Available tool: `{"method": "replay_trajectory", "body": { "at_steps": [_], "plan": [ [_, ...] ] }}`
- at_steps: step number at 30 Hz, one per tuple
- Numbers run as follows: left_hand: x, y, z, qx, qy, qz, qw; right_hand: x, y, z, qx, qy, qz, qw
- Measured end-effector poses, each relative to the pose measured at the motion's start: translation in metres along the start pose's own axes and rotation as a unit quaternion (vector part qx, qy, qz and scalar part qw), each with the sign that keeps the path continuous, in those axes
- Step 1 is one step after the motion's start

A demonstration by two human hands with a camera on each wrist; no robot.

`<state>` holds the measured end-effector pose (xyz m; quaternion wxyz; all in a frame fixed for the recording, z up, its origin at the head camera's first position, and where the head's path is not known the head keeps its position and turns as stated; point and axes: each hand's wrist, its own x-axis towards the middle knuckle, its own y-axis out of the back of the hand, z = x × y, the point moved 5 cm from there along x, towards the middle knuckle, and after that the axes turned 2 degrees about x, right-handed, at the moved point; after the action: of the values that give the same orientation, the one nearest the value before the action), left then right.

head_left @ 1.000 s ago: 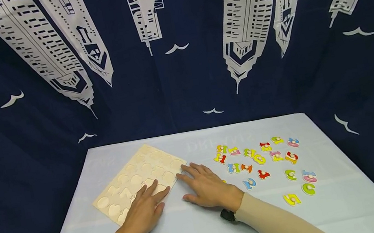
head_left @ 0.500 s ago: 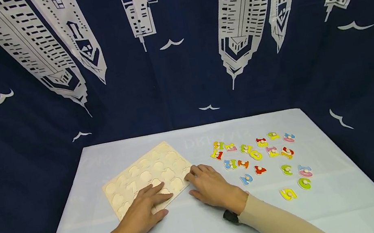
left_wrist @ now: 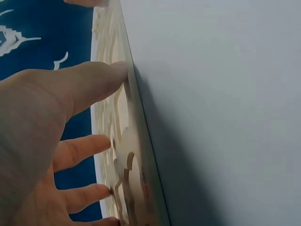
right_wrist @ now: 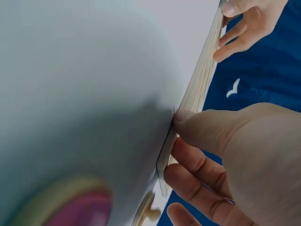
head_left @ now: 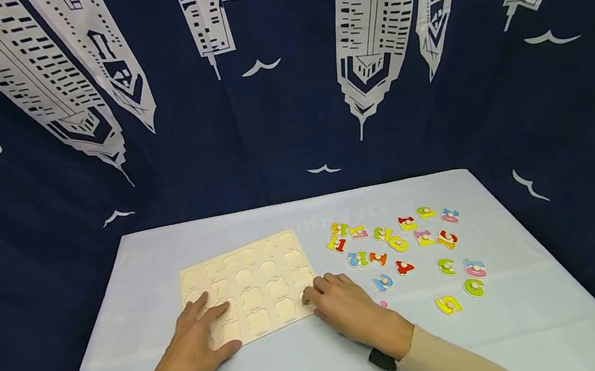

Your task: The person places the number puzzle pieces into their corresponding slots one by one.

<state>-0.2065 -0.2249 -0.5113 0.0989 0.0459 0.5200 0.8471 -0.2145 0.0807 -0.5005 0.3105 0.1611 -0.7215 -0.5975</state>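
Note:
A pale wooden puzzle board [head_left: 251,298] with rows of cut-out recesses lies on the white table, almost square to its front edge. My left hand [head_left: 189,348] rests on the board's near left corner with fingers spread; in the left wrist view, the thumb [left_wrist: 103,77] touches the near edge. At the right side, my right hand [head_left: 350,308] holds the board's edge near its corner. Its thumb [right_wrist: 193,123] presses the edge in the right wrist view, and the curled fingers [right_wrist: 193,181] sit close to the corner.
Several coloured number pieces lie scattered on the right of the table, among them a yellow five [head_left: 448,304], a red four [head_left: 404,267] and a blue two [head_left: 383,283]. A pink piece [head_left: 384,304] is partly hidden by my right wrist. A dark blue printed cloth [head_left: 243,142] hangs behind.
The board has turned clockwise from a slant to nearly level, shifting right. My left hand has moved left along it; the right fingers have curled at its right edge. The view has shifted slightly.

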Motion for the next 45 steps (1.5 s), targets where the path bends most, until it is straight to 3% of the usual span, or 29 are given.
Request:
{"method": "replay_trajectory", "body": {
  "at_steps": [6, 23, 31, 37, 39, 45],
  "plan": [
    [0.009, -0.004, 0.009, -0.007, -0.022, -0.003, 0.9997, -0.014, 0.008, 0.009, 0.005, -0.002, 0.002, 1.0],
    [0.028, -0.028, 0.045, -0.03, -0.072, -0.025, 0.9966, -0.052, 0.027, 0.066, 0.125, -0.043, -0.06, 0.989],
    [0.026, -0.023, 0.031, -0.035, -0.056, -0.018, 0.9976, -0.055, 0.032, 0.085, 0.239, -0.075, -0.09, 0.964],
    [0.02, -0.015, 0.016, -0.026, -0.027, -0.009, 0.9993, -0.071, 0.03, 0.085, 0.292, -0.041, -0.124, 0.947],
    [0.019, -0.014, 0.014, -0.017, -0.026, -0.009, 0.9995, -0.076, 0.029, 0.083, 0.297, -0.029, -0.135, 0.945],
    [0.019, -0.013, 0.013, 0.012, -0.033, -0.006, 0.9994, -0.08, 0.029, 0.078, 0.286, -0.016, -0.128, 0.949]
  ]
}}
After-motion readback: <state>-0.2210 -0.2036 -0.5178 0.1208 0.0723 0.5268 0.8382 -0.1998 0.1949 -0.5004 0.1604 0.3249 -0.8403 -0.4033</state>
